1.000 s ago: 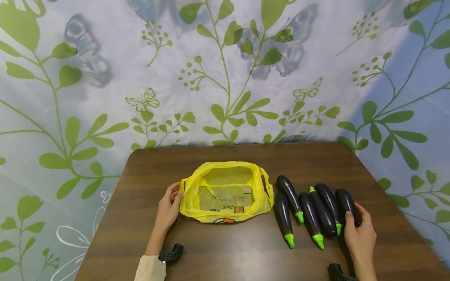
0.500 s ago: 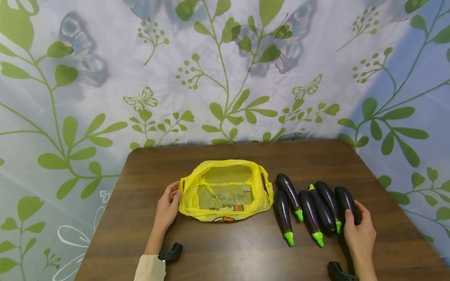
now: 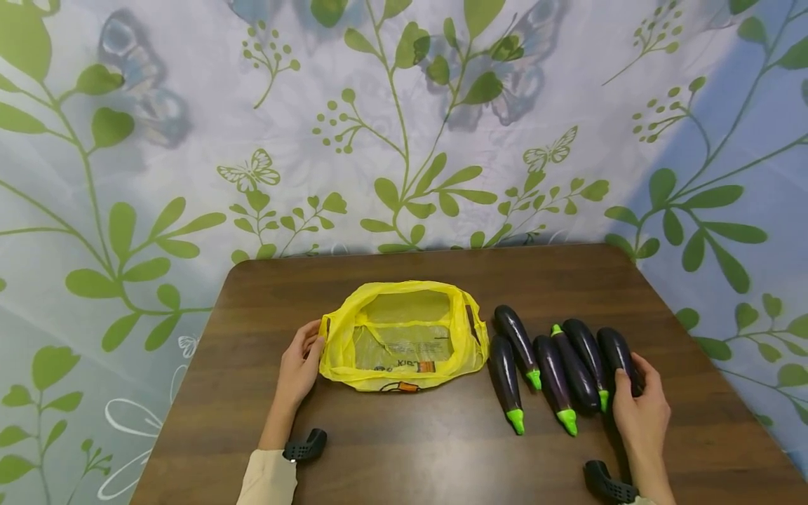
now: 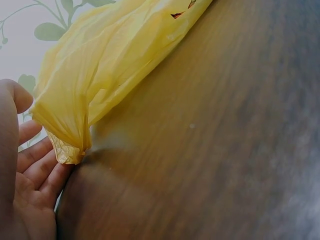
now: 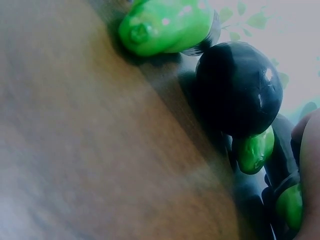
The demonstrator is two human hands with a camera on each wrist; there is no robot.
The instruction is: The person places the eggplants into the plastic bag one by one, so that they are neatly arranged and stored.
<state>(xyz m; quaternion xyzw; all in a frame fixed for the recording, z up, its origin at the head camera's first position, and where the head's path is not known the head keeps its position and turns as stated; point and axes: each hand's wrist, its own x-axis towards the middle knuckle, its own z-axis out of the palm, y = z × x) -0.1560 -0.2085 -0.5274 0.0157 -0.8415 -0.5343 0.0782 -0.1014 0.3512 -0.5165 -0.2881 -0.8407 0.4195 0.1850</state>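
Note:
A yellow plastic bag lies with its mouth spread wide on the table. My left hand is at the bag's left end, its fingers reaching along the edge. In the left wrist view the fingers extend fairly straight beneath the bag's gathered corner, the thumb beside it. To the right of the bag, several dark purple eggplants with bright green stems lie side by side. My right hand grips the rightmost eggplant, thumb on its left side and fingers round its right; its lower end is hidden by the hand.
Everything rests on a brown wooden table. Behind it hangs a wall cloth printed with leaves and butterflies. Black wrist straps are worn on both arms. In the right wrist view, eggplant stems show near the table surface.
The whole scene shifts slightly upward in the head view. Both hands, the bag and the eggplants keep their places relative to one another.

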